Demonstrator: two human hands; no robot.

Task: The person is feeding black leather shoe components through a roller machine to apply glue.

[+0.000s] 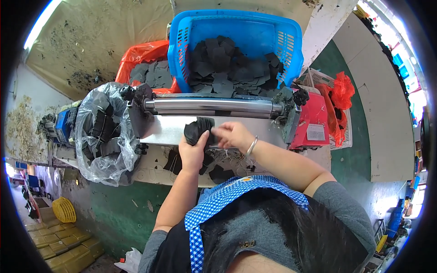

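Note:
My left hand (193,151) is closed around a stack of thin black sheet pieces (198,129), held upright in front of a roller machine. Close by on its right is my right hand (235,136), a bangle on its wrist. Its thumb and forefinger are at the stack's edge; the other fingers are blurred, and whether they grip a piece does not show. Beyond both hands run the machine's steel rollers (182,107), with a dark patch near their middle. A smooth metal plate (166,129) lies below the rollers.
Behind the rollers stands a blue basket (236,23) of loose black pieces. Beside it is a red bag (144,51) with more pieces. A clear plastic bag (86,154) holding black bundles sits left, near a red machine housing (314,119) at right. Black scraps (221,174) lie at the bench's front.

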